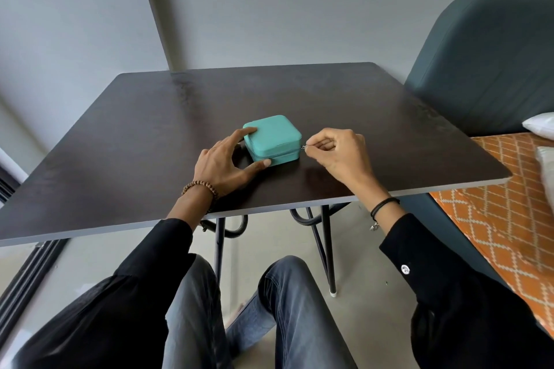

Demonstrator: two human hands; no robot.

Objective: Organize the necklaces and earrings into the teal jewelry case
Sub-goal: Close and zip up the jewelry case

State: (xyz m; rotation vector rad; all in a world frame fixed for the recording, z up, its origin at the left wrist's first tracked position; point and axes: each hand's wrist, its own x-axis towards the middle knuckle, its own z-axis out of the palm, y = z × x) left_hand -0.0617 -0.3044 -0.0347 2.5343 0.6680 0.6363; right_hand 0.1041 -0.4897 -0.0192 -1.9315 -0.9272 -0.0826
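Grip state: right hand pinches zipper pull at right-front corner of teal jewelry case; left hand released, straight fingers bracing its left side.

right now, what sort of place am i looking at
Most likely a room in a home, perhaps a bedroom: a dark table stands by a plain grey wall, and beside it lies an orange patterned bedsheet with white pillows, backed by a padded teal headboard or chair.
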